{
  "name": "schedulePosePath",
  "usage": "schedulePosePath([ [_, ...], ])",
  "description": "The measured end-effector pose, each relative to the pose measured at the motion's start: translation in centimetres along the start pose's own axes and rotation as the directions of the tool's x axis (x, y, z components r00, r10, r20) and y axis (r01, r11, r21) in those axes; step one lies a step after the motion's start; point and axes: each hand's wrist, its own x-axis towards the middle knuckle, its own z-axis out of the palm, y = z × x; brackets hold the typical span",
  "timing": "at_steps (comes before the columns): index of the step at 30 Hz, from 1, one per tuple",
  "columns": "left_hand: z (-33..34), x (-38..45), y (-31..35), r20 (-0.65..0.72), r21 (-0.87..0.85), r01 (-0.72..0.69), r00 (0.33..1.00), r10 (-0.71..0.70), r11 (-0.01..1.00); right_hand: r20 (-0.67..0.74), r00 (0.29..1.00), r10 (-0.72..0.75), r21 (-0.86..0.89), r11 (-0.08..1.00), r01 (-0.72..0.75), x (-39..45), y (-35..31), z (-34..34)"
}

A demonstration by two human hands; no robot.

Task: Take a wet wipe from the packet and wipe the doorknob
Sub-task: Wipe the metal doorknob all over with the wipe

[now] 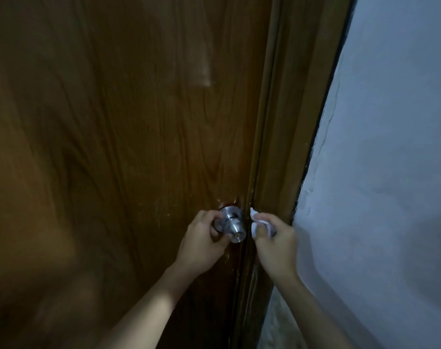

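Brown wood door (128,147) fills view, pale wall (390,172) right of the door frame (284,122). Left hand (204,244) grip closed around silver doorknob (233,226) at door's right edge. Right hand (274,244) just right of doorknob, grip pinched on crumpled white wet wipe (258,220), not touching knob.

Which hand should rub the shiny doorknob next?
The right hand: it already holds the wet wipe, just beside the doorknob. The left hand grips the knob, with no wipe.
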Motion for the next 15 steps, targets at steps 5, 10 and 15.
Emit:
schedulePosePath([
  [5,1.0,0.7,0.4,0.034,0.131,-0.050,0.998,0.045,0.990,0.191,0.954,-0.230,-0.158,0.952,0.261,0.6,1.2,1.9],
  [10,1.8,1.3,0.3,0.031,0.195,-0.038,0.999,0.033,0.980,0.245,0.910,-0.335,-0.105,0.924,0.368,-0.8,3.1,2.8],
  [15,2.2,1.3,-0.4,0.046,0.179,-0.103,0.994,0.096,0.978,-0.012,0.953,-0.302,-0.077,0.951,0.300,-0.8,2.9,2.4],
])
